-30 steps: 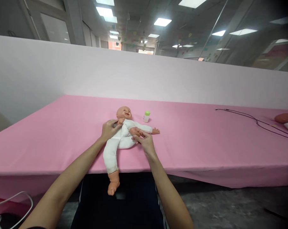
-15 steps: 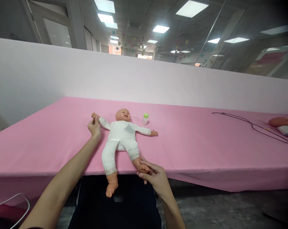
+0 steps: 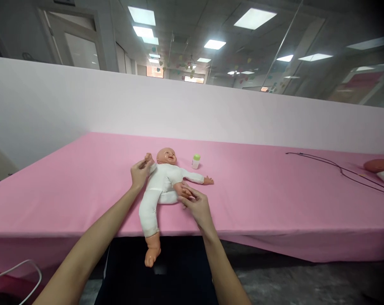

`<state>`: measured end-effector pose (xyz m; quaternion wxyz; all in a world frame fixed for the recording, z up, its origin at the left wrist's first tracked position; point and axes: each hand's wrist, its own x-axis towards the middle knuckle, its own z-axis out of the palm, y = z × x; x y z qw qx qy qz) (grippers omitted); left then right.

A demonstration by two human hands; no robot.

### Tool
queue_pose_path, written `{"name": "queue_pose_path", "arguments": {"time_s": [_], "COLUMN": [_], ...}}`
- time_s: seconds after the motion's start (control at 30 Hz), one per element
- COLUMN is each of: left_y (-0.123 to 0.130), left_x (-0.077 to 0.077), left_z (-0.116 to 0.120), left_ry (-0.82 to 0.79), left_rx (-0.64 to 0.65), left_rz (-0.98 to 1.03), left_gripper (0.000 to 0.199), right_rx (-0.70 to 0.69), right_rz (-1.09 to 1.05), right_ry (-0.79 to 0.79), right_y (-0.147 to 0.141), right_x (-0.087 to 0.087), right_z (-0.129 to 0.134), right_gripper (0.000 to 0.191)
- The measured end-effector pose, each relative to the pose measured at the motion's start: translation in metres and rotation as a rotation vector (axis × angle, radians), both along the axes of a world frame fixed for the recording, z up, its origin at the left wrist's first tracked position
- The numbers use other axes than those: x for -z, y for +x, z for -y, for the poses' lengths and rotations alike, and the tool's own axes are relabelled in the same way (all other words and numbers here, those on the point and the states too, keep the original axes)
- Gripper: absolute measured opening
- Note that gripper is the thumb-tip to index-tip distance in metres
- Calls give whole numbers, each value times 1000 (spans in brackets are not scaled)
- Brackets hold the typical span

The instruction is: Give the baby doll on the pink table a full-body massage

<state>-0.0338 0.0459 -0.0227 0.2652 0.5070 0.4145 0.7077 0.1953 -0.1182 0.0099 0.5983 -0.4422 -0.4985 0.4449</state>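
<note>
A baby doll (image 3: 161, 178) with a white cloth body lies on its back on the pink-covered table (image 3: 258, 190). Its head points away from me. My left hand (image 3: 140, 173) is closed around the doll's hand on the left side, and that arm is bent up beside the head. With my right hand (image 3: 196, 207) I grip the doll's foot on the right side, the leg folded up over the belly. The other leg hangs past the table's front edge. The doll's free arm stretches out to the right. Behind that arm stands a small bottle (image 3: 196, 161) with a green cap.
On the right lies a thin dark cord (image 3: 334, 165), looped beside a second doll (image 3: 376, 166) cut off by the frame. A white partition (image 3: 211, 114) rises behind the table. At lower left a white cable (image 3: 33, 264) curves.
My right hand has pushed the doll's foot up and away from me, folding the leg toward the belly. My left hand has brought the doll's hand inward, closer to its head.
</note>
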Motion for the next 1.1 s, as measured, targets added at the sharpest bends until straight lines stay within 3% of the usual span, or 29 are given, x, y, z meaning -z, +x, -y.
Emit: {"name": "queue_pose_path", "arguments": {"time_s": [0.17,0.23,0.3,0.43,0.6,0.67,0.73,0.8,0.9,1.1], "left_y": [-27,-33,-31,-13,0,0,-3,-7,-19,-53], "left_x": [11,13,10,-1,-1,1,1,0,-5,-7], "left_z": [-23,-27,-25,-8,15,17,16,12,5,-4], "left_ry": [-204,-235,-163,61,110,108,93,63,-36,-461], "left_rx": [-313,-347,-318,-166,-7,-11,-41,-105,-279,-578], "left_rz": [397,470,426,115,-463,-560,-533,-412,-244,-396], "left_gripper": [41,41,40,32,26,25,26,32,50,61], "right_rx": [-42,-94,-128,-101,-34,-26,-24,-24,-59,-246], "right_rz": [21,4,-9,5,39,21,-3,-8,5,-110], "right_ry": [-125,-197,-238,-157,-33,-30,-32,-36,-47,-167], "right_y": [35,41,41,30,1,-10,-14,-9,10,36], "right_x": [17,27,31,15,-7,-8,-6,-3,4,43], "right_z": [69,87,93,69,3,-16,-22,-11,27,102], "right_gripper": [47,45,45,47,50,52,54,56,52,47]}}
